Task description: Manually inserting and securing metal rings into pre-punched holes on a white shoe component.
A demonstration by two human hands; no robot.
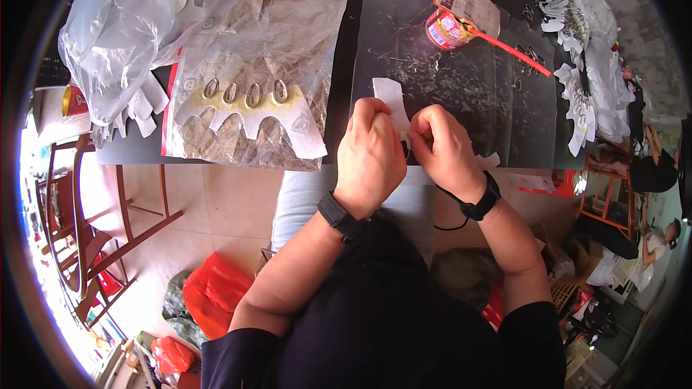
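My left hand point(371, 155) is closed in a pinch on a white cut-out strip point(390, 95), whose upper end sticks up past my fingers. Pressed close beside it, my right hand point(448, 150) pinches near the strip's lower end. The fingers hide most of what lies between them; a small dark bit shows there. To the left, a scalloped white piece point(308, 137) with a yellowish smeared band lies on a crinkled plastic-covered sheet point(303, 21). Several oval metal rings point(252, 94) stand in a row along that band.
An open pink tin point(448, 30) with a red stick point(512, 52) across it stands on the dark table. Loose metal rings point(530, 57) lie right of it. Clear bags point(119, 43) with white cut-outs fill the left corner; more white pieces point(577, 112) line the right edge. A wooden chair point(79, 223) stands left.
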